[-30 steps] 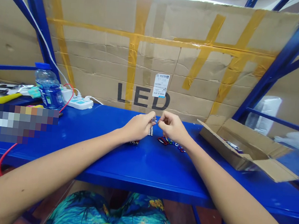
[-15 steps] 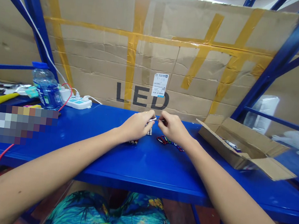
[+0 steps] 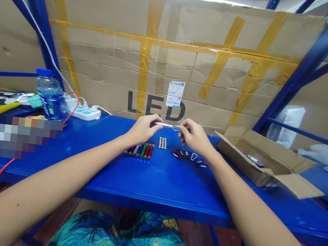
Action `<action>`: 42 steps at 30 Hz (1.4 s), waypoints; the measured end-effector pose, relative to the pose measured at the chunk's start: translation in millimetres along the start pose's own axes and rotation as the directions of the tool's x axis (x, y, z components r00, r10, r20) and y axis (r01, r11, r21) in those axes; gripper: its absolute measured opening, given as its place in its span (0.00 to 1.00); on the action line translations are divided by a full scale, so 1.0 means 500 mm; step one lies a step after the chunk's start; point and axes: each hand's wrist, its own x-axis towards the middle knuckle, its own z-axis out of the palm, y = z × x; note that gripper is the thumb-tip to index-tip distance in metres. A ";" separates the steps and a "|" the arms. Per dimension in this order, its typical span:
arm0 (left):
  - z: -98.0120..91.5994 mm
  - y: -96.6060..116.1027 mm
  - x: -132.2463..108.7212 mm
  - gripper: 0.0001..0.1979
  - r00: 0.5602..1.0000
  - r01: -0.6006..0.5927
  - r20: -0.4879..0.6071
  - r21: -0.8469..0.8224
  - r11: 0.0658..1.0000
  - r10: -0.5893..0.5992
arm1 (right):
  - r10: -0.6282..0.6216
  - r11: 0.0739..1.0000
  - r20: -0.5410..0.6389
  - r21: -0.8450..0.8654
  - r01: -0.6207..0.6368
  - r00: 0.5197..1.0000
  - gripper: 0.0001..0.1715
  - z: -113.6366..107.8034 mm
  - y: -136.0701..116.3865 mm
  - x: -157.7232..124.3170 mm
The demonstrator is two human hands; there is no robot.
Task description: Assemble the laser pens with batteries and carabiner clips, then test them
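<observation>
Pinched in my left hand (image 3: 145, 129) is a slim silver tube (image 3: 164, 125) that looks like a small flashlight, held level above the blue table. My right hand (image 3: 192, 135) grips a silver loop (image 3: 176, 128), apparently a carabiner, at the tube's right end; fingers partly hide it. Below my left hand lies a row of coloured tubes (image 3: 140, 150) of the same slim shape. Between the hands, small round silver button cells (image 3: 163, 142) sit in a tight grid. An arc of coloured carabiners (image 3: 193, 157) lies under my right hand.
An open cardboard box (image 3: 261, 169) with a few items inside stands at the right. On the left are a water bottle (image 3: 51, 96), a white power strip (image 3: 85, 112) and a red cable (image 3: 2, 171). A large cardboard sheet (image 3: 114, 66) closes off the back.
My hands have moved apart, the left one leftward, so the silver tube and loop now show between them. The tube row and button cells are more visible.
</observation>
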 end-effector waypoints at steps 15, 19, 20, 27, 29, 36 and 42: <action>0.020 0.026 -0.013 0.07 0.985 -0.141 0.078 -0.173 0.975 0.156 | 0.029 0.869 0.412 0.441 -0.226 0.911 0.12 0.015 -0.015 -0.010; 0.021 0.017 -0.003 0.17 0.996 0.084 0.079 -0.526 0.846 -0.050 | 0.032 0.831 0.390 0.501 -0.241 0.920 0.09 0.015 -0.016 -0.010; 0.019 0.011 0.001 0.20 0.989 0.150 0.099 -0.633 0.760 -0.112 | 0.041 0.824 0.383 0.510 -0.248 0.923 0.07 0.013 -0.019 -0.011; -0.004 -0.026 0.012 0.32 0.917 0.368 0.284 -0.873 0.322 -0.279 | 0.089 0.845 0.407 0.453 -0.285 0.909 0.06 0.014 -0.019 -0.008; -0.005 -0.033 0.012 0.34 0.904 0.393 0.320 -0.882 0.261 -0.283 | 0.094 0.855 0.412 0.433 -0.285 0.906 0.07 0.018 -0.015 -0.007; -0.004 -0.041 0.012 0.35 0.888 0.427 0.374 -0.887 0.179 -0.267 | 0.089 0.865 0.431 0.413 -0.284 0.898 0.11 0.020 -0.019 -0.013; -0.002 -0.038 0.009 0.36 0.894 0.424 0.352 -0.865 0.268 -0.278 | 0.109 0.884 0.447 0.364 -0.292 0.888 0.12 0.015 -0.029 -0.015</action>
